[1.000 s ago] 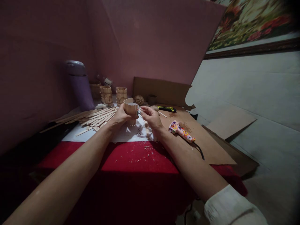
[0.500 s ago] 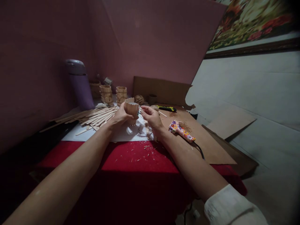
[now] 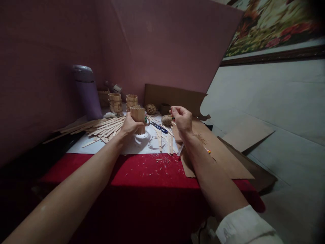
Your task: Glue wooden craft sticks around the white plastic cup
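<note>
My left hand is wrapped round a cup faced with wooden craft sticks, held tilted over the white paper. A strip of green and white shows on the cup's right side. My right hand is raised to the right, apart from the cup, with thumb and fingers pinched together. What they hold, if anything, is too small to make out. Just left of this hand lies a ball of twine, and below that are blue-handled scissors. My right forearm hides most of the flowered glue gun.
Loose craft sticks fan out on the left beside a purple bottle. Behind stand stick-covered cups, a second twine ball and a dark cup. Cardboard covers the right side; scraps litter the red cloth.
My right hand has moved away from the cup, up and to the right, with its fingers pinched. My left hand has turned the cup slightly and shifted it a little left.
</note>
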